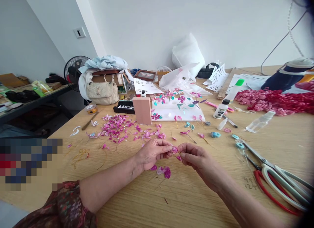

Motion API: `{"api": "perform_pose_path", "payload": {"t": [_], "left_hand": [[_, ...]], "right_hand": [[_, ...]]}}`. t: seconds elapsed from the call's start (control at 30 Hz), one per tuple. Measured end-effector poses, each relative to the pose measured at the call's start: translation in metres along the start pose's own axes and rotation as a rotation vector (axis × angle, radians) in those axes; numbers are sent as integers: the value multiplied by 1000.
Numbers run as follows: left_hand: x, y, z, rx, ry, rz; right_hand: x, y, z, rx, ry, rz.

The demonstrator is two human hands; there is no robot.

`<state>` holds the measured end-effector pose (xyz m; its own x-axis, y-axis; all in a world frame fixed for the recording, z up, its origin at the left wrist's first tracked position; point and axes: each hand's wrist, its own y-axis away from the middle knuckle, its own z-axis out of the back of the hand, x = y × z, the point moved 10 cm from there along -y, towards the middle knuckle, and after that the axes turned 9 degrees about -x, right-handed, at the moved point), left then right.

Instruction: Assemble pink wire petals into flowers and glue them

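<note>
Between my two hands is a small pink artificial flower [174,149], raised over the table. My left hand [155,152] pinches its petals between thumb and fingertips. From the other side my right hand [193,155] closes its fingertips on the flower's base, where a thin yellowish stem shows. Just below lie loose purple-pink petals [166,172] with fine wires. A wide scatter of pink petals [117,126] covers the table beyond my left hand. Past my right hand are wired pink buds [202,136] and a blue thread spool [215,134].
Large scissors [274,175] with red and white handles lie at the right. A pinkish wooden block [142,110] stands before a white sheet with flower sprays. A black-capped bottle [221,109], a clear spray bottle [260,122] and red-pink bundles [272,102] are at the right back.
</note>
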<state>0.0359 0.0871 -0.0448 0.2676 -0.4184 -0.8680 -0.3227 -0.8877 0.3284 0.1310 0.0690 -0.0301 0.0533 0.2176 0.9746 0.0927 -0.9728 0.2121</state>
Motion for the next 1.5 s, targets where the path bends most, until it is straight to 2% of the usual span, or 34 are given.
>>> {"api": "perform_pose_path", "payload": {"t": [0.13, 0.37, 0.6, 0.93, 1.27, 1.5], "left_hand": [[-4, 1, 1, -24, -6, -16], [-4, 1, 0, -6, 4, -24], [3, 1, -3, 41, 48, 36], [6, 1, -5, 62, 62, 74], [3, 0, -1, 13, 34, 55], [5, 2, -4, 51, 29, 67]], "right_hand": [[4, 2, 0, 14, 45, 14], [7, -5, 4, -43, 223, 87], [4, -6, 5, -44, 308, 129], [6, -4, 3, -32, 307, 139], [16, 2, -1, 8, 342, 94], [7, -3, 1, -2, 317, 129]]}}
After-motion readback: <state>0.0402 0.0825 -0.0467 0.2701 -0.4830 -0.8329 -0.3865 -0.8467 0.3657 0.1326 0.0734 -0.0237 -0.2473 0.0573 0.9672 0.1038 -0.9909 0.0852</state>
